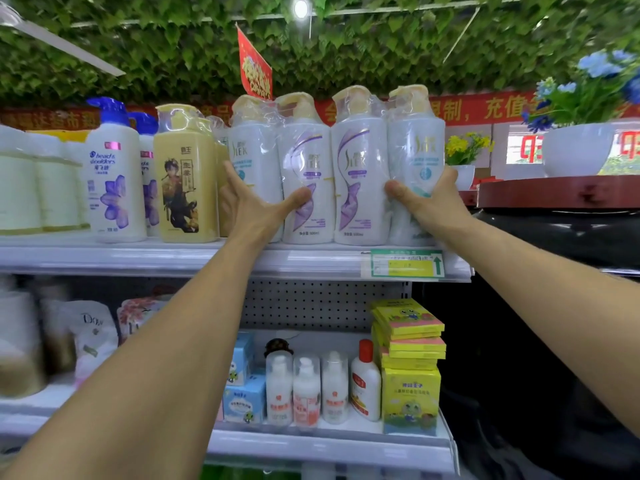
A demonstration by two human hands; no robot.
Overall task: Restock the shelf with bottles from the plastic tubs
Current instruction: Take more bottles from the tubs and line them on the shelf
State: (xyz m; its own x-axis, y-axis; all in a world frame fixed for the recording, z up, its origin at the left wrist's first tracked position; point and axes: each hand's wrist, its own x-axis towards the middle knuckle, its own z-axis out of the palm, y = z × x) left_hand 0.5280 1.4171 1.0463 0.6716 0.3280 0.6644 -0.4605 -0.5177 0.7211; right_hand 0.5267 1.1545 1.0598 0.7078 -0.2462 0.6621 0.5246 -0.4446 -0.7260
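Both my arms reach up to the top shelf (221,261), where four white pump bottles wrapped in clear plastic stand upright in a row at its right end, just above the green price tag (405,265). My left hand (256,206) grasps the leftmost wrapped bottle (252,161), fingers round its far side, thumb stretched across onto the purple-swirl bottle (306,168) next to it. My right hand (436,199) clasps the rightmost wrapped bottle (415,147), thumb on its front, fingers hidden round its right side. Between my hands stands a second purple-swirl bottle (358,168), touching its neighbours. All four rest on the shelf, as far as I can tell.

Left of the price tag along the same shelf stand a yellow square bottle (187,181), just beside the wrapped row, and a white Head & Shoulders bottle (116,174) with a blue pump. Below the price tag, the lower shelf (311,441) carries small white bottles (306,389) and a stack of yellow boxes (410,344). Right of the price tag and higher, a white bowl of blue flowers (576,147) sits on a dark counter. No plastic tubs show.
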